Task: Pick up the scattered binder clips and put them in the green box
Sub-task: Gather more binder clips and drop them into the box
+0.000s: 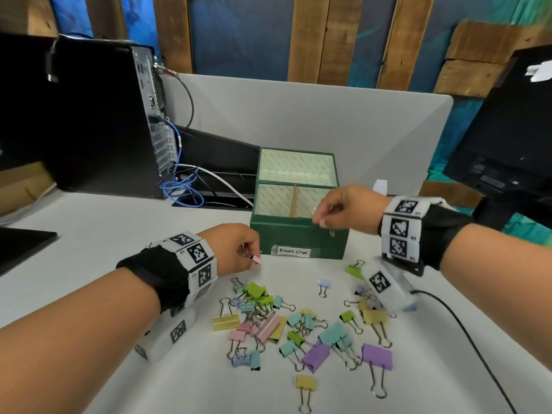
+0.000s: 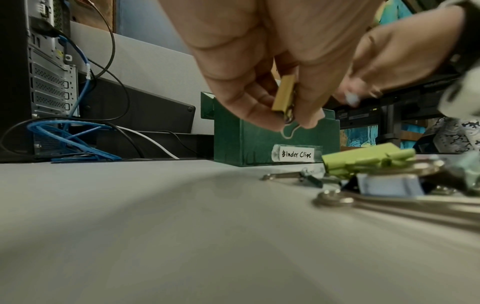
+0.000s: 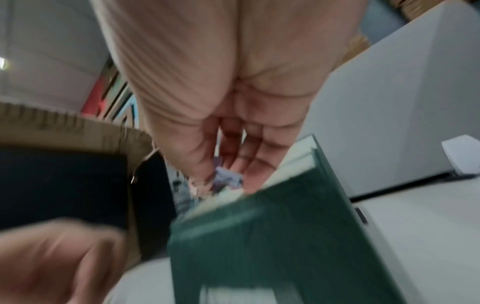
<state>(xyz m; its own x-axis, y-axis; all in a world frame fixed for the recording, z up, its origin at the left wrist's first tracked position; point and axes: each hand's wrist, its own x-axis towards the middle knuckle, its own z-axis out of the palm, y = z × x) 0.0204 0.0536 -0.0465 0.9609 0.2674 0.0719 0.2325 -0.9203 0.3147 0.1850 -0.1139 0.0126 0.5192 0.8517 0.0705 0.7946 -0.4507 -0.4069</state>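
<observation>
A small clip is pinched in the fingertips of the right hand, held just above the front rim of the green box, over its front right compartment; its colour looks pale lilac, though the wrist view is blurred. A second clip is pinched by the left hand, low and just left of the box's front face; it reads pink from above but yellowish in the wrist view. The drop-off step is judged to be in hand. Next, the right fingers need only be parted over the box, then the left clip lifted above the rim. Many clips are left scattered on the table in front of the box
</observation>
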